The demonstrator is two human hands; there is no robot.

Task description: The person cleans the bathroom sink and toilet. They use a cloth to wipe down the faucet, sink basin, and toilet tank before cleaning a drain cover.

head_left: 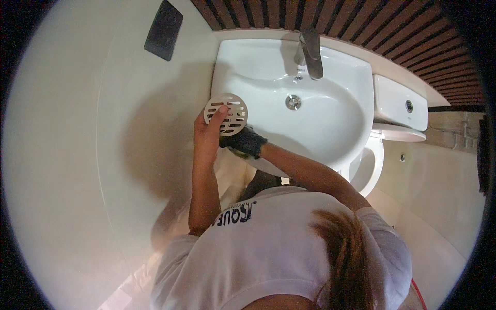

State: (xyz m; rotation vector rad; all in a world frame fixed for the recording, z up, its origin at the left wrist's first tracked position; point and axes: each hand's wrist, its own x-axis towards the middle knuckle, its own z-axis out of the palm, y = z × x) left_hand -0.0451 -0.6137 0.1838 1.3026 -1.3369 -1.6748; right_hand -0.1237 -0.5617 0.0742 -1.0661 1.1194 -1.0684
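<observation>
A round, pale floor-drain cover (pixel 238 109) with rows of slots is held up just off the left rim of the white washbasin (pixel 330 129). My bare left hand (pixel 205 128) is closed on its left edge, the thumb lying across the slotted face. Close against the cover's lower right edge is my right hand (pixel 245 141), in a black glove. The cover hides the fingers of that hand. Below the glove shows a small yellowish-green patch, too indistinct to name.
A chrome faucet (pixel 311 54) rises at the basin's back edge, above a metal drain (pixel 293 102). To the right stands a white toilet (pixel 400 103) with its lid up. A dark rectangular plate (pixel 164 31) is at the upper left, by the pale wall (pixel 67 155). Brown slats (pixel 330 15) run along the back.
</observation>
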